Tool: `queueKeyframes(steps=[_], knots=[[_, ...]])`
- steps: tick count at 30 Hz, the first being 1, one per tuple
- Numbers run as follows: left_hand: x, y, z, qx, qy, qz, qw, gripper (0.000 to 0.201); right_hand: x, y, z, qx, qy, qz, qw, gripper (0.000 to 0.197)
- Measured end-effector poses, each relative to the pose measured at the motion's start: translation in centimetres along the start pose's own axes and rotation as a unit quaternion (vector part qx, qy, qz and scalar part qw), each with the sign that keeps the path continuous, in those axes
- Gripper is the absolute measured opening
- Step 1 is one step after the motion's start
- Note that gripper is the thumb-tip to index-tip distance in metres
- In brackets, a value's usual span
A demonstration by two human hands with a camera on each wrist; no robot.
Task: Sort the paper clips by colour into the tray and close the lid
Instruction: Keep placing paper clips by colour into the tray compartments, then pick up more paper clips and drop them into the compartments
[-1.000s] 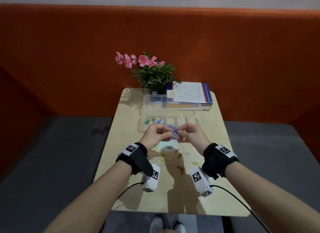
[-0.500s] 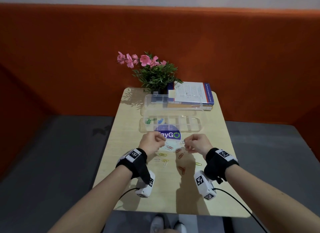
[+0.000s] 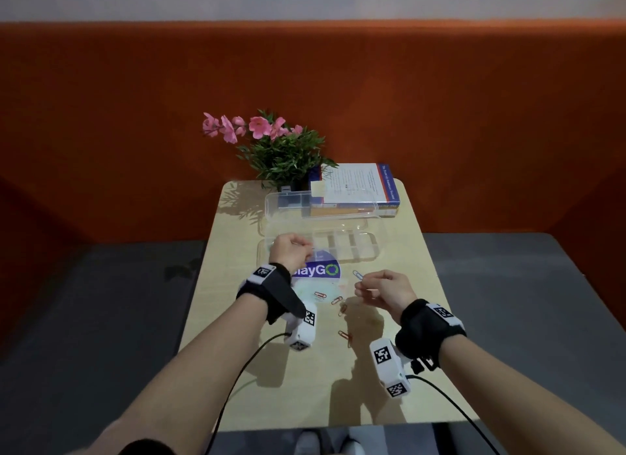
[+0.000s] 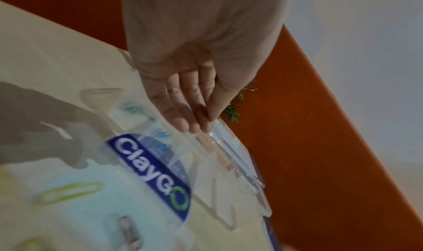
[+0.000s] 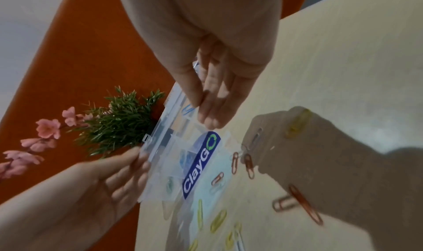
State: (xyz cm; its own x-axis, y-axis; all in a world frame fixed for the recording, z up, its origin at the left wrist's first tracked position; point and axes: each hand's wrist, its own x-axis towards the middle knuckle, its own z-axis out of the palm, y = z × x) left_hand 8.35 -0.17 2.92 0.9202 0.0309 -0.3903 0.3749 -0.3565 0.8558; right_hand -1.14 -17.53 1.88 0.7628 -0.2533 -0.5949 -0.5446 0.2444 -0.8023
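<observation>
My right hand (image 3: 360, 282) hovers over the table and pinches a blue paper clip (image 3: 357, 274) between thumb and fingers; the right wrist view shows the same blue clip (image 5: 188, 109). My left hand (image 3: 294, 249) is above the left end of the clear divided tray (image 3: 372, 251). Its thumb lies against the forefinger (image 4: 203, 122), and I see no clip between them. Green clips (image 4: 135, 110) and blue clips (image 4: 163, 134) lie in the tray's left compartments. Red clips (image 3: 342, 309) and yellow clips (image 5: 218, 220) are loose on the table. The tray's lid (image 3: 288, 200) stands open behind it.
A clear bag with a blue ClayGO label (image 3: 318, 271) lies just in front of the tray. A potted plant with pink flowers (image 3: 281, 149) and a book (image 3: 355, 187) sit at the table's far edge. An orange wall stands behind the table.
The hands, together on a blue clip a second ago, have parted. The left has moved forward over the tray's left end; the right has drawn back to the right with a blue clip.
</observation>
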Motion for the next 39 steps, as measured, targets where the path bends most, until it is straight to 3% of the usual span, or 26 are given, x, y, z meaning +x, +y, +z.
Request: queueKeyframes(steps=[3, 7, 10, 12, 15, 19, 24, 26, 33, 39], knots=[[-1.4, -2.6, -1.2, 0.025, 0.021, -0.024, 0.999, 0.022, 2.4, -2.1, 1.1, -0.07, 0.027, -0.016, 0.997, 0.008], [-3.4, -6.3, -2.7, 0.048, 0.032, -0.037, 0.998, 0.018, 4.9, -5.2, 5.3, -0.134, -0.016, -0.028, 0.99, 0.014], [-4.1, -8.0, -3.2, 0.063, 0.023, -0.04, 0.997, 0.017, 6.0, -6.8, 8.5, -0.121, -0.052, -0.025, 0.991, 0.014], [-4.0, -8.7, -3.2, 0.063, 0.029, -0.047, 0.996, 0.018, 5.9, -7.2, 9.3, -0.142, -0.082, -0.028, 0.986, 0.027], [-3.7, -8.9, -2.8, 0.055, 0.032, -0.044, 0.997, 0.015, 5.0, -6.8, 8.3, -0.235, -0.088, -0.065, 0.966, 0.037], [-2.6, -8.5, -1.9, 0.051, 0.016, -0.031, 0.998, 0.02, 3.5, -4.4, 4.5, -0.351, -0.095, -0.06, 0.93, 0.025], [-1.5, -6.9, -0.3, 0.077, -0.014, -0.019, 0.997, 0.02, 2.2, 0.5, 1.1, -0.469, -0.037, -0.055, 0.881, 0.006], [-1.4, -6.3, 0.2, 0.118, -0.014, 0.001, 0.993, 0.021, 1.7, 2.5, 0.9, -0.509, -0.011, -0.077, 0.857, 0.008], [-1.2, -6.3, 1.9, 0.307, -0.106, 0.048, 0.945, 0.017, 2.4, 4.7, 1.3, -0.537, 0.048, -0.127, 0.832, 0.021], [-1.0, -7.2, 2.5, 0.421, -0.103, 0.121, 0.893, 0.018, 2.9, 4.8, 0.7, -0.594, 0.038, -0.128, 0.793, 0.02]])
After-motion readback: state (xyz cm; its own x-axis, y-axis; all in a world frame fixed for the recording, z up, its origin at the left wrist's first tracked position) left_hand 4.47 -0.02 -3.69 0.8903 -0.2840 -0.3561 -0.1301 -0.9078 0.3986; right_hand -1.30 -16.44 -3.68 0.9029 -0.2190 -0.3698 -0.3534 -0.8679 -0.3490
